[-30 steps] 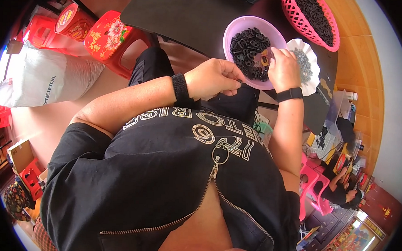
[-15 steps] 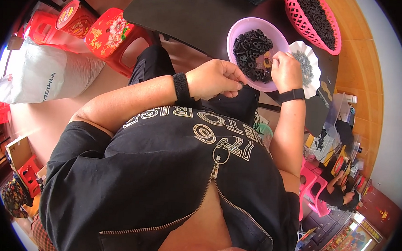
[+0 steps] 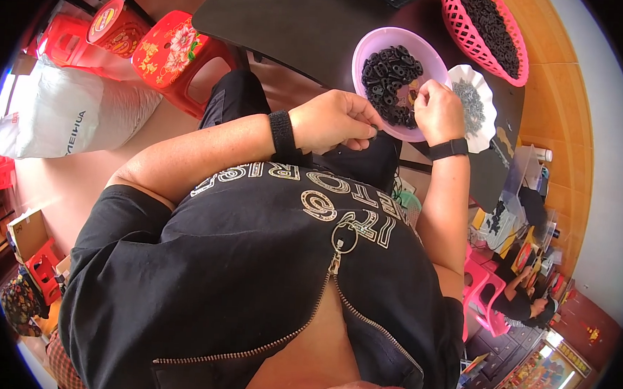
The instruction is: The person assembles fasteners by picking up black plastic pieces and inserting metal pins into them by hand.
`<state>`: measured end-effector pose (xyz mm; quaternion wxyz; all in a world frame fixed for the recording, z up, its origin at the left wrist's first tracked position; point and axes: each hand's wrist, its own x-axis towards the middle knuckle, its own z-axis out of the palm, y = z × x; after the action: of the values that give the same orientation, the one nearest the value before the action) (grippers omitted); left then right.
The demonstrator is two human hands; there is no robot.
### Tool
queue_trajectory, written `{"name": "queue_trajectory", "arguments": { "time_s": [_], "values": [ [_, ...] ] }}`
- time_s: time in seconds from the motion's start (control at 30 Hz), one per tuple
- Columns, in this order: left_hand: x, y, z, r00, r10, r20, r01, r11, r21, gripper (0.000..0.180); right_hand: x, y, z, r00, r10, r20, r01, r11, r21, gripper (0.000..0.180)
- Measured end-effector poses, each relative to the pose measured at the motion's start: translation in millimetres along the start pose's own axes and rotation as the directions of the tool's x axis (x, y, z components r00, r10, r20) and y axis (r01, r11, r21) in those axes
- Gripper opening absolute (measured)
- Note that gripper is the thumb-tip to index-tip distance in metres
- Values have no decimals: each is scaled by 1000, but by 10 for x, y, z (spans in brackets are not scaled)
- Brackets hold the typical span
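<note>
The left hand [image 3: 336, 120] pinches a small black part near the purple bowl [image 3: 376, 43] of black rings, while the right hand [image 3: 439, 111] is clenched over the bowl's right rim on the dark worktop [image 3: 292, 24].

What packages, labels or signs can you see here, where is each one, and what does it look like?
White sack: on the floor at left, bulging, dark print on its side.
Cardboard box: lower left floor, small, brown.
Round red tin: upper left, with a yellow label on its lid.

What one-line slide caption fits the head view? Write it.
Seated person's left hand and right hand work at a purple bowl of small black parts.
</note>
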<state>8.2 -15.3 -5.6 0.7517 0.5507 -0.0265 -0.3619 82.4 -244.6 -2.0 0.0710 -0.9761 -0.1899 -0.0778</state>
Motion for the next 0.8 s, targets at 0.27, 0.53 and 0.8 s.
{"name": "queue_trajectory", "arguments": {
  "time_s": [0.27, 0.53, 0.8],
  "values": [
    [40, 17, 11, 997, -30, -72, 25, 998, -59, 11, -63, -54, -39, 995, 65, -80, -45, 971, 237, 6],
    [28, 22, 8, 997, -20, -70, 15, 998, -67, 12, -56, -51, 17, 998, 65, 20, -67, 984, 168, 10],
    [30, -40, 1, 998, -3, -62, -2, 996, -88, 11, -25, -76, 10, 999, 33, -11, -32, 997, 75, 10]
  ]
}}
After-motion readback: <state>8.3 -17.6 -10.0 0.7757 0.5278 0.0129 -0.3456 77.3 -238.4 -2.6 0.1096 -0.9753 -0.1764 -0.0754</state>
